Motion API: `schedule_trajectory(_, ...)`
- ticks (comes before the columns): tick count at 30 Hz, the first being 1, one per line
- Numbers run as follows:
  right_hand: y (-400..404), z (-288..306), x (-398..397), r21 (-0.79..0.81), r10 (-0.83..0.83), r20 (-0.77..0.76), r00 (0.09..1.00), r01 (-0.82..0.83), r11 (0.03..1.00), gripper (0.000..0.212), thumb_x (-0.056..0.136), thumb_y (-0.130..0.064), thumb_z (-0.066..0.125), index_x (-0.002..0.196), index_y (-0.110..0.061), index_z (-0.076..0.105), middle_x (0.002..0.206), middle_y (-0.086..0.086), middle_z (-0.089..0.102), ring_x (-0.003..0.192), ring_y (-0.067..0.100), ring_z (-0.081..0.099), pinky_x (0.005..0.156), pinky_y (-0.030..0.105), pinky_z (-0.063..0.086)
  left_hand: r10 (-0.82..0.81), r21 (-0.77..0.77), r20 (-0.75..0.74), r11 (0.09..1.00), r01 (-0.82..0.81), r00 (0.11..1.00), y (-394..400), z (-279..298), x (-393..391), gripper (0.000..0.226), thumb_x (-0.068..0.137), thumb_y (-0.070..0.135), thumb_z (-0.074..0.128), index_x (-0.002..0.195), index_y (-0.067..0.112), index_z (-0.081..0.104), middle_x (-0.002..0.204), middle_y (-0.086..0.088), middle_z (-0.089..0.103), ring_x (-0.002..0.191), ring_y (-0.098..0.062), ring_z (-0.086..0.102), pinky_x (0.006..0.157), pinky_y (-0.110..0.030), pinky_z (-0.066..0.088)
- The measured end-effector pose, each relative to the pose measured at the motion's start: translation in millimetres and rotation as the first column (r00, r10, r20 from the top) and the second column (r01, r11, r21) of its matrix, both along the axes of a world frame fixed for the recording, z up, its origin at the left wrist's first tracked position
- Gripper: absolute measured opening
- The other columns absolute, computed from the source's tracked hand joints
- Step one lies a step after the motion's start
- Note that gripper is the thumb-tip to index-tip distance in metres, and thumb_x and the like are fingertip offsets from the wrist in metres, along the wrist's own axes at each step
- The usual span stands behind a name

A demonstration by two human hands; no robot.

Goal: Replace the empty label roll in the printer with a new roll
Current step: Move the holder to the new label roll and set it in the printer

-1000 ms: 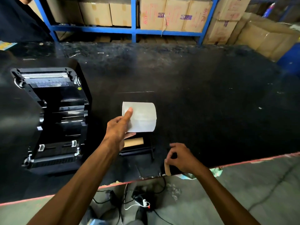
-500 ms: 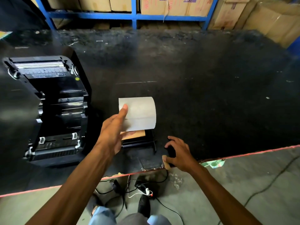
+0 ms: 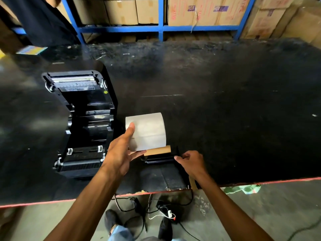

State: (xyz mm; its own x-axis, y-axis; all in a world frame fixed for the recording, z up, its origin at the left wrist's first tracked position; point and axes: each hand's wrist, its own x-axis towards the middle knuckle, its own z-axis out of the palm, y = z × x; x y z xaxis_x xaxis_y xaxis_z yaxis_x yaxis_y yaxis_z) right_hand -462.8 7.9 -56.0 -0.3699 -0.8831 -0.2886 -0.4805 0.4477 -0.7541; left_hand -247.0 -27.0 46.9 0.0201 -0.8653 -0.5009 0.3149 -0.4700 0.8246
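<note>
A black label printer (image 3: 81,122) stands at the left of the dark table with its lid open, the roll bay showing. My left hand (image 3: 121,152) grips a white label roll (image 3: 149,132) by its left end, thumb on top, fingers under it. Just in front of the roll lies a brown cardboard core (image 3: 159,150) and a black roll spindle (image 3: 159,158). My right hand (image 3: 191,162) has its fingers pinched on the right end of the spindle. A second strip of cardboard (image 3: 192,184) sits at the table edge under my right wrist.
The table's red front edge (image 3: 260,183) runs across the lower view. Cables and a power strip (image 3: 166,211) lie on the floor below. Blue shelving (image 3: 161,28) with cardboard boxes stands behind the table. A person in dark clothing (image 3: 40,21) is at the far left.
My right hand moved from the table's front edge up to the right end of the black spindle. My left hand kept hold of the white roll.
</note>
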Motion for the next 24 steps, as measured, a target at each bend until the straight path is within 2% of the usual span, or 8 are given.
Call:
schedule_trajectory(3,0,1,-5,0.019,0.015,0.061,0.998,-0.016,1.0,0.017,0.074,-0.026,0.077,0.075,-0.012,0.069,0.074,0.004,0.069,0.07,0.016,0.064,0.062,0.025,0.048,0.015,0.019,-0.031,1.0,-0.015,0.999,-2,-5,10,0.033,0.08,0.045,0.069,0.096,0.016,0.068,0.105,-0.01,0.07,0.095,-0.028,0.07,0.063,-0.038,0.063)
schedule_trajectory(6,5,8,-21,-0.028,0.016,0.169,0.985,-0.012,1.0,0.013,0.073,-0.026,0.079,0.074,-0.018,0.068,0.072,-0.001,0.07,0.067,0.009,0.064,0.059,0.019,0.047,0.005,0.027,-0.084,1.0,-0.003,0.996,-2,-10,20,0.037,0.074,0.046,0.072,0.095,0.016,0.069,0.104,-0.012,0.072,0.094,-0.029,0.072,0.065,-0.04,0.063)
schedule_trajectory(9,10,24,-40,-0.107,-0.079,0.326,0.942,0.12,0.987,0.011,0.075,-0.024,0.077,0.074,-0.017,0.068,0.069,-0.003,0.07,0.063,0.004,0.064,0.055,0.018,0.049,-0.009,0.013,-0.173,1.0,0.011,0.985,-4,-14,27,0.047,0.067,0.046,0.075,0.103,0.016,0.069,0.108,-0.011,0.073,0.094,-0.027,0.073,0.068,-0.043,0.062)
schedule_trajectory(12,8,42,-51,-0.173,-0.158,0.425,0.891,0.251,0.952,0.008,0.078,-0.022,0.074,0.077,-0.016,0.069,0.068,-0.005,0.07,0.061,0.002,0.064,0.051,0.015,0.049,-0.048,-0.022,-0.278,0.999,0.044,0.959,-5,-18,26,0.051,0.072,0.044,0.072,0.114,0.017,0.065,0.114,-0.008,0.074,0.101,-0.027,0.071,0.072,-0.045,0.061)
schedule_trajectory(16,1,58,-55,-0.214,-0.209,0.466,0.86,0.339,0.916,0.011,0.081,-0.019,0.072,0.088,-0.012,0.068,0.084,0.006,0.072,0.076,0.014,0.068,0.065,0.025,0.054,-0.09,-0.04,-0.342,0.996,0.081,0.935,-8,-22,19,0.053,0.076,0.045,0.07,0.121,0.019,0.062,0.118,-0.007,0.072,0.107,-0.03,0.069,0.078,-0.049,0.06)
schedule_trajectory(19,-1,69,-63,-0.252,-0.273,0.466,0.842,0.422,0.871,0.009,0.082,-0.023,0.071,0.087,-0.019,0.066,0.09,0.006,0.072,0.084,0.016,0.067,0.076,0.032,0.056,-0.095,-0.044,-0.346,0.995,0.085,0.934,-11,-22,16,0.056,0.075,0.045,0.071,0.123,0.019,0.061,0.12,-0.009,0.071,0.107,-0.031,0.069,0.079,-0.05,0.059)
schedule_trajectory(24,-6,81,-60,-0.28,-0.232,0.509,0.829,0.414,0.866,0.01,0.081,-0.025,0.07,0.09,-0.021,0.067,0.092,0.006,0.073,0.088,0.018,0.069,0.076,0.031,0.056,-0.085,-0.022,-0.372,0.996,0.083,0.924,-16,-24,11,0.063,0.072,0.045,0.073,0.127,0.02,0.058,0.125,-0.01,0.067,0.107,-0.032,0.069,0.081,-0.052,0.058)
